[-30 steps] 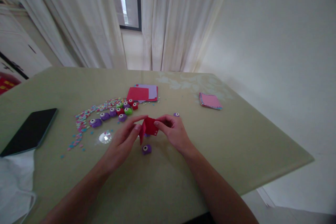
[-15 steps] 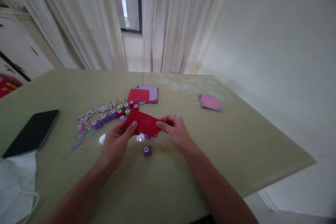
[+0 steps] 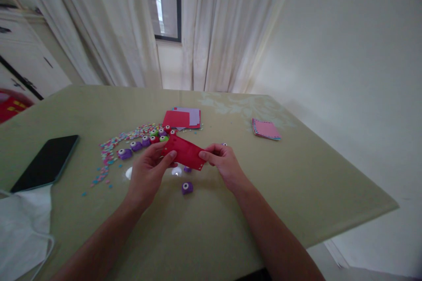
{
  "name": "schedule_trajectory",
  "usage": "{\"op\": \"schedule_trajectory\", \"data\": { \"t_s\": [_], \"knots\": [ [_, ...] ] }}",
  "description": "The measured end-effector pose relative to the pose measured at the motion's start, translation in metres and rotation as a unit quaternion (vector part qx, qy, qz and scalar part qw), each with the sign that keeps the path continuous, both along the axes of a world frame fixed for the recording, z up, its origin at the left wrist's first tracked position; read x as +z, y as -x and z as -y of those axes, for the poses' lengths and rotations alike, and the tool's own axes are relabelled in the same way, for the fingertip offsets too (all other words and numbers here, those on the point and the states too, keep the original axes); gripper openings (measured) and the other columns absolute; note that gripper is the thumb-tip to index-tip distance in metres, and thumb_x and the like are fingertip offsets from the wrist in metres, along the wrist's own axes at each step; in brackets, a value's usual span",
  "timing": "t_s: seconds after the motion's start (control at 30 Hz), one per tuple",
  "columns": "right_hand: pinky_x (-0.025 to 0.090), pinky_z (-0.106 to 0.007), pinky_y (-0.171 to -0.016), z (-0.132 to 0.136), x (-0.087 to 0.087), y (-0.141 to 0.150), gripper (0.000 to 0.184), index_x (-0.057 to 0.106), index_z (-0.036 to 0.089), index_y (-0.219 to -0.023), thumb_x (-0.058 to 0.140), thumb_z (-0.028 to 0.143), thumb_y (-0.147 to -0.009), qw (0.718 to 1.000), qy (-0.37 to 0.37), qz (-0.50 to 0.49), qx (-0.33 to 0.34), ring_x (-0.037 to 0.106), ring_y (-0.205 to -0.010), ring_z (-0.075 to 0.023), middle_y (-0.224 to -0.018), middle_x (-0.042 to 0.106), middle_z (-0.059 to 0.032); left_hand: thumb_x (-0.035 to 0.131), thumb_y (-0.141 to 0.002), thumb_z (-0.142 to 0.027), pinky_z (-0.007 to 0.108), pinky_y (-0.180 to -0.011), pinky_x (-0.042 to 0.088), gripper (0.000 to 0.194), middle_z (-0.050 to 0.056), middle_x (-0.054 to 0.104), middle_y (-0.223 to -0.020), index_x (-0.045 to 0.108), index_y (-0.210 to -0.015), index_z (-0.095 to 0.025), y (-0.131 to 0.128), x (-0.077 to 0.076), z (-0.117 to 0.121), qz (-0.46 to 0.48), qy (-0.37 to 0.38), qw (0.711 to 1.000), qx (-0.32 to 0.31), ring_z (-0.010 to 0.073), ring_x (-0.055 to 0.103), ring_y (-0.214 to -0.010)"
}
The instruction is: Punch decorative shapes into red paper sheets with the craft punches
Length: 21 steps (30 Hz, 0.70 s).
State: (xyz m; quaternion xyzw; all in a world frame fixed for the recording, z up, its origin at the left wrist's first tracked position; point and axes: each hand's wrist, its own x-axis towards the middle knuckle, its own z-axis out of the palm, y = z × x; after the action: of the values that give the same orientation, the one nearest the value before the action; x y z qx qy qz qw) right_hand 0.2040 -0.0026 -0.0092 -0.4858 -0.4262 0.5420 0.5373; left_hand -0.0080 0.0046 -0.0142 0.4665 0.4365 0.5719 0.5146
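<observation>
A red paper card with small punched holes along its short edges is held up above the table. My left hand pinches its left end, thumb on top. At the other end, my right hand grips the card's right edge between thumb and fingers. Below the card lies a purple craft punch with a white round top. Another purple punch is partly hidden by the card, and one more punch shows just behind my right hand.
Several purple, red and green punches stand by a trail of confetti. Behind them lies a stack of coloured paper. Pink cards are at the right. A black tablet and a white face mask lie left.
The red card has tilted a little, and its holes at the left end now show more clearly. Both hands keep their hold. The whole view has shifted slightly.
</observation>
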Motion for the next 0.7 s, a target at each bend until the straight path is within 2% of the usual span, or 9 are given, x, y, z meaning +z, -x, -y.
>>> {"op": "schedule_trajectory", "data": {
  "t_s": [0.23,0.47,0.63,0.7],
  "knots": [
    [0.029,-0.028,-0.055,-0.0031,-0.0047,-0.0001,0.040,0.073,0.020,-0.065,0.100,0.049,-0.058,0.997,0.029,-0.074,-0.001,0.041,-0.054,-0.0097,-0.059,0.062,0.0034,0.093,-0.078,-0.038,0.030,-0.064,0.068,0.055,0.004,0.085,-0.100,0.067,-0.124,-0.023,0.0003,0.0027,-0.0004,0.008,-0.027,0.999,-0.017,0.0213,0.081,-0.080],
    [0.034,-0.027,-0.056,-0.0016,-0.0046,0.0007,0.043,0.072,0.020,-0.069,0.100,0.051,-0.060,0.993,0.046,-0.112,0.015,0.047,-0.055,-0.0096,-0.064,0.065,0.0030,0.093,-0.078,-0.037,0.030,-0.068,0.069,0.059,0.005,0.084,-0.101,0.065,-0.128,-0.023,-0.0005,0.0056,0.0008,0.017,-0.030,0.999,-0.026,0.0207,0.081,-0.082],
    [0.041,-0.026,-0.061,-0.0004,-0.0042,0.0004,0.036,0.077,0.019,-0.077,0.098,0.045,-0.064,0.998,0.010,-0.059,0.009,0.056,-0.060,-0.0112,-0.069,0.071,0.0012,0.094,-0.076,-0.036,0.030,-0.072,0.068,0.064,0.003,0.080,-0.099,0.064,-0.131,-0.024,-0.0017,0.0030,-0.0016,0.010,-0.032,0.999,0.013,0.0179,0.078,-0.081],
    [0.045,-0.027,-0.062,0.0003,-0.0033,0.0023,0.031,0.077,0.020,-0.077,0.097,0.041,-0.066,0.999,-0.012,-0.035,-0.002,0.060,-0.062,-0.0131,-0.069,0.073,0.0005,0.095,-0.074,-0.033,0.030,-0.078,0.067,0.065,0.002,0.076,-0.106,0.063,-0.130,-0.027,-0.0028,-0.0007,-0.0018,0.006,-0.051,0.998,0.037,0.0163,0.076,-0.086]
  ]
}}
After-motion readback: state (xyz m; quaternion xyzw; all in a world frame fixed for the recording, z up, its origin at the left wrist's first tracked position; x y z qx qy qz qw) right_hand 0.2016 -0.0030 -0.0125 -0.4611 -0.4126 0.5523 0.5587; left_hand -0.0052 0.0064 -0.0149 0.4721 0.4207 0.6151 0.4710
